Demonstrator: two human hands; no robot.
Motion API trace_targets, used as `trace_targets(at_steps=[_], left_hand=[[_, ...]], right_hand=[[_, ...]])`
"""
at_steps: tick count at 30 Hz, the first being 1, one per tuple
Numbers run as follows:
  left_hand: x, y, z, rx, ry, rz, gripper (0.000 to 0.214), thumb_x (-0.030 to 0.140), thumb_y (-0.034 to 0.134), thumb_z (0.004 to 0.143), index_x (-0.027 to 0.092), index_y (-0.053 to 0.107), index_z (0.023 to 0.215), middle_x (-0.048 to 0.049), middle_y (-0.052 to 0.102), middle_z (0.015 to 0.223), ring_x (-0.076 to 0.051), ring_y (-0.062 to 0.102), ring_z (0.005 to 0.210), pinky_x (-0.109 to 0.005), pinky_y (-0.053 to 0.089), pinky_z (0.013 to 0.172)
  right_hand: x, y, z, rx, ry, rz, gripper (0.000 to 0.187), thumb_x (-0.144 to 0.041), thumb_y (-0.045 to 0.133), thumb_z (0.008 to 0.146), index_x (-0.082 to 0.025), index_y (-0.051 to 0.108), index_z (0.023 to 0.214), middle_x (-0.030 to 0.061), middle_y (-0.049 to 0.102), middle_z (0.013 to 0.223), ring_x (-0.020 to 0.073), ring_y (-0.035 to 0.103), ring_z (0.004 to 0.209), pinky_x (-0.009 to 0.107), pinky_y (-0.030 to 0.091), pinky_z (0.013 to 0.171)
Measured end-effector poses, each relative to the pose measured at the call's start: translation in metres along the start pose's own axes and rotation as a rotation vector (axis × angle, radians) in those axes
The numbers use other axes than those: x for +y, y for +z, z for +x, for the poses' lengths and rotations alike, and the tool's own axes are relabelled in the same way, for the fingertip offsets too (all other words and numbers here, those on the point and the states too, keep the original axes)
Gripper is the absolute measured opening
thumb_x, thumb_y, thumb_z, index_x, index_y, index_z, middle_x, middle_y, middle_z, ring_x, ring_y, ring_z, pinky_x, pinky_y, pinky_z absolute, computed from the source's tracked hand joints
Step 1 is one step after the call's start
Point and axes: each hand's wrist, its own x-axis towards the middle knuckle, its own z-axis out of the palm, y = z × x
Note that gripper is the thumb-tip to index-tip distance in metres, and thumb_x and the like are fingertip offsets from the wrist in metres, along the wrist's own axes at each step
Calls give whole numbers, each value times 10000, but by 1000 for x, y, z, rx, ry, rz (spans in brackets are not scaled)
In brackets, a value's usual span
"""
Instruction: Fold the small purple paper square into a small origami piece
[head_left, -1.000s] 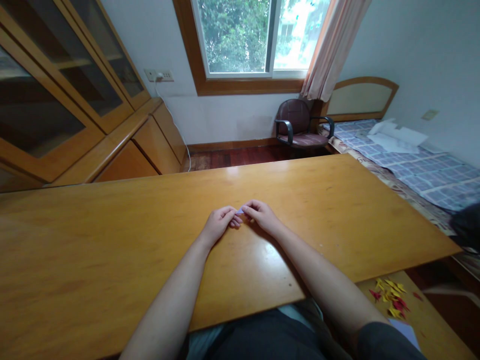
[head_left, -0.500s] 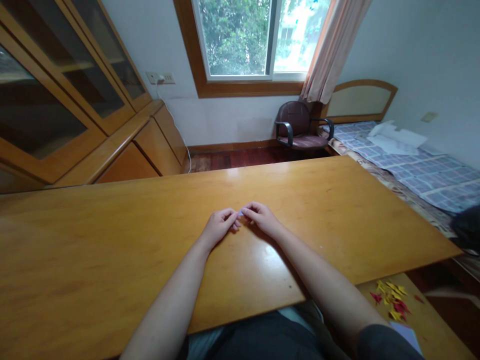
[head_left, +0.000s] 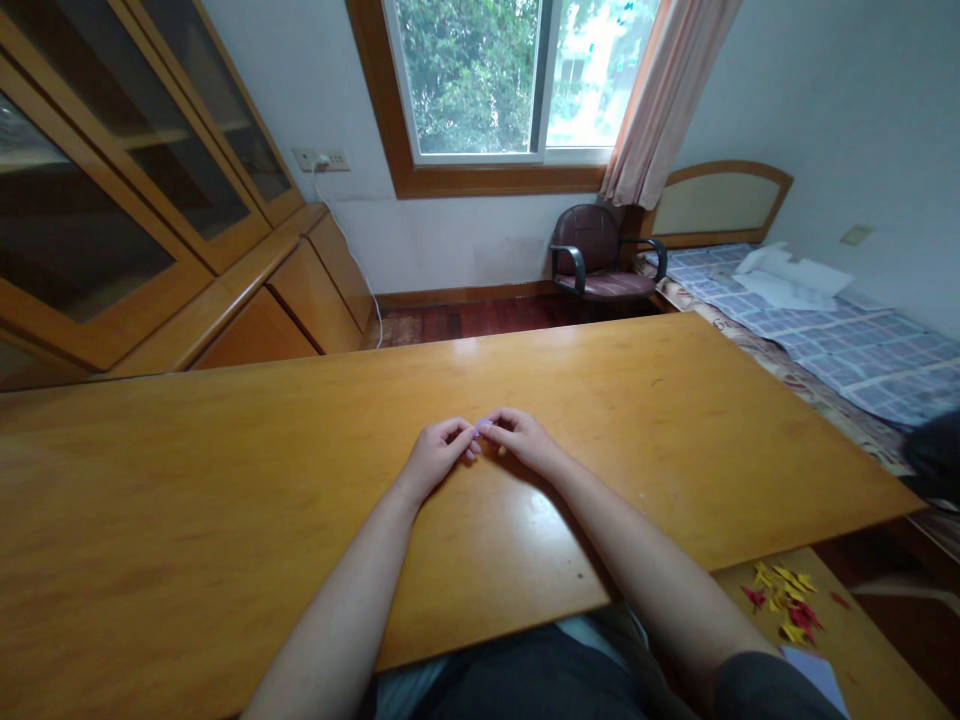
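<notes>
Paper (head_left: 482, 425), small and purple, mostly hidden by fingertips; located at the middle of the clock, just above the desk. Folded shape: cannot tell from where I stand. Clock read from the paper, the seated person at 6.

Left hand (head_left: 441, 450), 8 o'clock: thumb and forefinger pinch the paper's left end, other fingers curled beneath. Right hand (head_left: 521, 440), 3 o'clock: thumb on top, fingers behind, pinching the opposite end. Hands nearly touching at the tips; forearms slope back toward 7 and 5.

Desk (head_left: 262, 500): glossy yellow-brown wood, below both hands.

4 o'clock, a lower table (head_left: 870, 640): yellow and red folded pieces (head_left: 785, 580) in a loose heap; pale purple sheet (head_left: 817, 672) beside them, partly covered by the dark right sleeve.

10 o'clock: wooden cupboard (head_left: 247, 330), glass doors above. Between 2 and 3: bed (head_left: 840, 340), checked cover, white sheets on it. 1 o'clock: maroon chair (head_left: 600, 285), black arms. 12 o'clock, farthest: window (head_left: 480, 80), green leaves outside, pink curtain (head_left: 675, 110) at its right.
</notes>
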Motion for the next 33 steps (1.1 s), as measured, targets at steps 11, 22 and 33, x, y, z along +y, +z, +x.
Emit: trace_targets(at_steps=[11,22,33], left_hand=[[-1,2,2,-38,-52,-71,309,454,619,872,156,671,808,-46,720,737,-154,675,641,-255,525,644],[-1,-1,2,-2,-59,-164,303,451,665,841,150,686,807,-53,728,757,-166,683,676,-269,535,674],[0,-2,2,-60,-102,-184,321,467,705,808,148,681,776,-74,753,775,-181,701,680,-284,539,682]], right_hand=[[2,-2,2,52,18,111,356,-484,746,724,-142,673,790,-12,612,660,111,509,608,251,377,593],[2,-4,2,23,34,202,363,-453,798,679,-138,712,838,8,657,710,121,547,655,268,408,644],[0,-4,1,29,38,163,374,-486,774,690,-136,696,798,3,641,675,124,541,645,264,406,634]])
